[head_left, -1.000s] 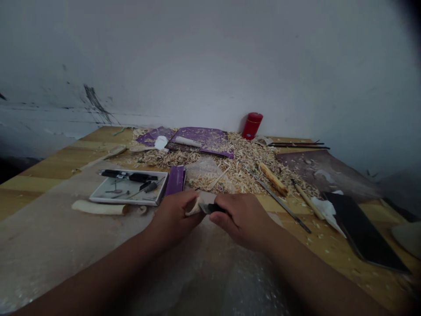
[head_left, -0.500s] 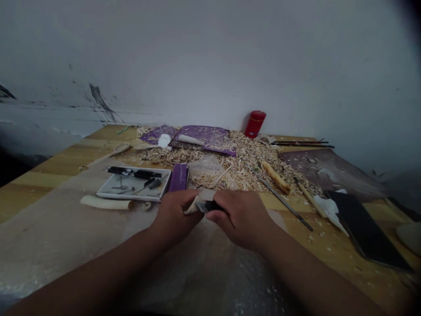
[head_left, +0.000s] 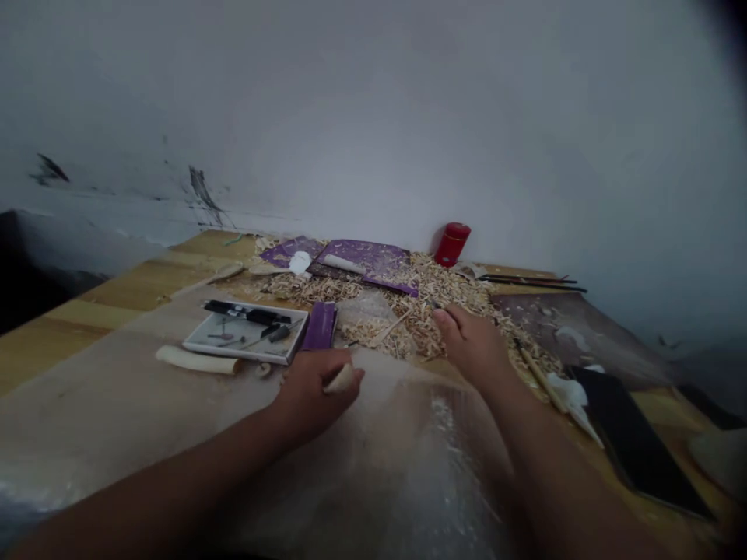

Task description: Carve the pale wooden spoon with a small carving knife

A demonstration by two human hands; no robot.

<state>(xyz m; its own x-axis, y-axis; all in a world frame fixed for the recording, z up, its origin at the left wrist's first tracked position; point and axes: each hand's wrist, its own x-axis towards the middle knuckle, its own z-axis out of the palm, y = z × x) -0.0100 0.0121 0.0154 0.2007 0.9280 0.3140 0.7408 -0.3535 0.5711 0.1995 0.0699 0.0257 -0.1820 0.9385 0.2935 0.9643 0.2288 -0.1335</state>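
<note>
A small pale carved piece (head_left: pixel 340 379) pokes out of the closed left hand (head_left: pixel 318 400), most of it hidden by the fingers, just above the bubble wrap (head_left: pixel 408 467). The right hand (head_left: pixel 472 348) is well apart, over the wood shavings (head_left: pixel 449 284); a small dark tip (head_left: pixel 435 303) by its fingertips is too small to identify, so whether it holds anything is unclear.
</note>
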